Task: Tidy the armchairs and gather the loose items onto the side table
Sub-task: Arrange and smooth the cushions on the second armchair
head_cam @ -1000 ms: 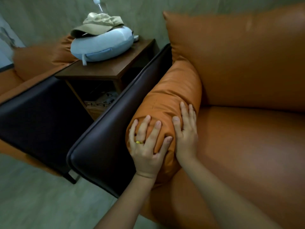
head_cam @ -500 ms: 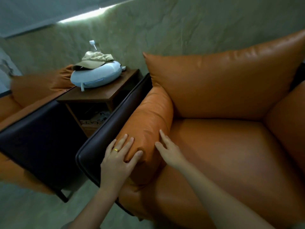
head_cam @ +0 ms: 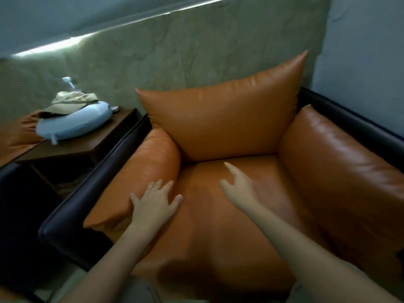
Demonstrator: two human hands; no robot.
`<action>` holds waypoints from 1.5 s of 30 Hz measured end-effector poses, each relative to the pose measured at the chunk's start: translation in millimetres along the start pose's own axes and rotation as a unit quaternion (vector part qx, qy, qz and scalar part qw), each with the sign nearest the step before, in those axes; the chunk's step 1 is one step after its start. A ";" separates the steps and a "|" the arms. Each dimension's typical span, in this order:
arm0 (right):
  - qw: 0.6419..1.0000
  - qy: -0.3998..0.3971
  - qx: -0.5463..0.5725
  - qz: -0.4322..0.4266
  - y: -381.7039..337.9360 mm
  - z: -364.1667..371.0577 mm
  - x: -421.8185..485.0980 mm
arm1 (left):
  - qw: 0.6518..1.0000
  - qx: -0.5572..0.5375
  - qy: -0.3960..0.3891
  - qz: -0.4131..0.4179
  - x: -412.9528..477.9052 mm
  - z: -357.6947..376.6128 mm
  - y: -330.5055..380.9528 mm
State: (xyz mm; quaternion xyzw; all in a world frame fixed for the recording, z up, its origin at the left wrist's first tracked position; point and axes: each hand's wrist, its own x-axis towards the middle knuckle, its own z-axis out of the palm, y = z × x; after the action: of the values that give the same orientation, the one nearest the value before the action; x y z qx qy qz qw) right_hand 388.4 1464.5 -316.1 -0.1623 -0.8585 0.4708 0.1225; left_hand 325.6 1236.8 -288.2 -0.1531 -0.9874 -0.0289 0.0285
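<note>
- Left hand (head_cam: pixel 156 202): fingers spread flat, pressing the armrest cushion (head_cam: pixel 140 180) at 8 o'clock; ring on one finger.
- Right hand (head_cam: pixel 238 185): fingers straight, loosely apart over the seat cushion (head_cam: pixel 218 232), centre; contact cannot be told.
- Side table (head_cam: pixel 102 138), 10 o'clock: dark wood, bearing a pale blue neck pillow (head_cam: pixel 74 124) under a beige cap (head_cam: pixel 72 101); white object behind blurred.
- Armchair (head_cam: pixel 218 127): glossy orange leather, dark frame (head_cam: pixel 65 215), cut off at 3 o'clock.

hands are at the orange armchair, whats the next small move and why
Probably move the right hand forward to the back cushion and square it up: it sits tilted, right corner high, and the open hand points that way. The left hand rests flat on the arm cushion.
</note>
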 end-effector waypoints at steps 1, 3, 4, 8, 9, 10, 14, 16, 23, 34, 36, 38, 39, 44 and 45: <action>1.000 0.015 0.003 0.001 3.8 -20.1 0.2 | 0.999 -0.024 -0.005 0.021 8.7 4.2 15.7; 0.999 0.044 0.006 0.011 8.4 -56.9 -0.2 | 0.996 -0.064 -0.002 0.061 23.3 10.6 51.8; 0.998 0.065 0.003 0.019 16.0 -75.1 0.3 | 0.993 -0.078 0.002 0.084 32.2 16.6 76.5; 0.989 0.140 -0.038 0.031 43.6 -130.5 1.4 | 0.970 -0.155 -0.001 0.189 66.5 32.5 170.3; 0.986 0.153 -0.054 0.026 46.2 -141.4 1.8 | 0.960 -0.187 -0.009 0.210 76.7 34.9 189.0; 0.983 0.166 -0.071 0.021 48.1 -151.2 2.7 | 0.949 -0.221 -0.021 0.226 86.9 36.9 205.8; 0.970 0.200 -0.139 0.018 53.0 -187.2 7.9 | 0.894 -0.337 -0.047 0.292 115.8 31.4 272.9; 0.963 0.201 -0.180 0.016 57.1 -204.1 14.0 | 0.873 -0.363 -0.042 0.322 125.5 24.8 301.9; 0.953 0.158 -0.248 0.069 78.9 -236.9 50.2 | 0.830 -0.392 -0.094 0.385 158.3 27.6 359.8; 0.936 0.224 -0.244 0.118 98.8 -231.5 53.8 | 0.849 -0.380 -0.130 0.344 178.1 51.5 399.1; 0.935 0.209 -0.254 0.130 97.8 -231.6 53.6 | 0.850 -0.358 -0.128 0.365 187.8 48.0 401.7; 0.938 0.199 -0.247 0.139 96.4 -233.6 55.3 | 0.847 -0.338 -0.118 0.393 196.2 45.7 403.1; 0.940 0.194 -0.243 0.144 96.0 -235.0 56.8 | 0.845 -0.332 -0.112 0.404 200.2 44.6 403.7; 0.934 0.160 -0.278 0.155 101.5 -236.4 65.3 | 0.837 -0.311 -0.089 0.442 219.2 43.3 416.1; 0.932 0.159 -0.289 0.153 103.0 -235.4 67.1 | 0.839 -0.302 -0.088 0.444 223.2 43.3 420.4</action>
State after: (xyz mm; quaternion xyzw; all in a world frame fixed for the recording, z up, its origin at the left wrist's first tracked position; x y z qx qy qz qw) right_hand 429.2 1723.8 -275.6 -0.3930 -0.8913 0.1837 0.1320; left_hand 239.0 1706.7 -296.5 -0.5781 -0.7540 -0.2967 -0.0966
